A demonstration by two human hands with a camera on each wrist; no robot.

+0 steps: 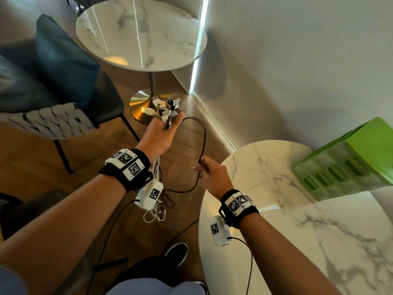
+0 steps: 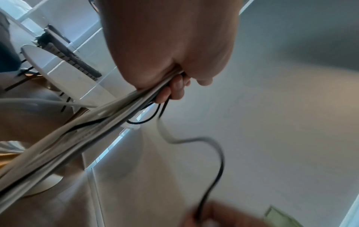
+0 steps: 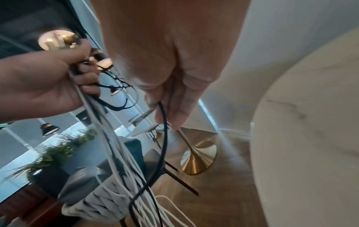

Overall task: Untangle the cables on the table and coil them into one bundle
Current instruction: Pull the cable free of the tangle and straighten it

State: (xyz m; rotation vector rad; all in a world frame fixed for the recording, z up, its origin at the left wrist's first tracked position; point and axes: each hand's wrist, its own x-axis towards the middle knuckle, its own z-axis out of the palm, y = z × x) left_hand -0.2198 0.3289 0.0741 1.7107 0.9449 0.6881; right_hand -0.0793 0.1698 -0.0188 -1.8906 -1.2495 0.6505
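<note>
A round white marble table [image 1: 319,220] sits at 4 o'clock in the head view, and a second round marble table [image 1: 140,33] on a shiny gold foot [image 1: 141,105] stands at 12 o'clock. A grey chair with a woven back [image 1: 49,122] and a dark blue cushion [image 1: 61,58] is at 9 o'clock, and a green plastic box [image 1: 348,158] rests on the near table at 3 o'clock, against the wall. The floor is brown wood. The left hand [image 1: 159,135] is held out over the floor between the 2 tables, with its fingers curled tight round a bunch of thin white and black cables [image 3: 120,153]. The plug ends [image 1: 167,107] stick up out of its fist, and the long smooth cords hang down under the wrist in loose loops. The right hand [image 1: 212,173] is beside the near table's edge, and its thumb and fingers pinch 1 black cable [image 1: 202,145]. That cable curves up in a bow from the pinch to the left fist, and its other part drops down toward the floor.
</note>
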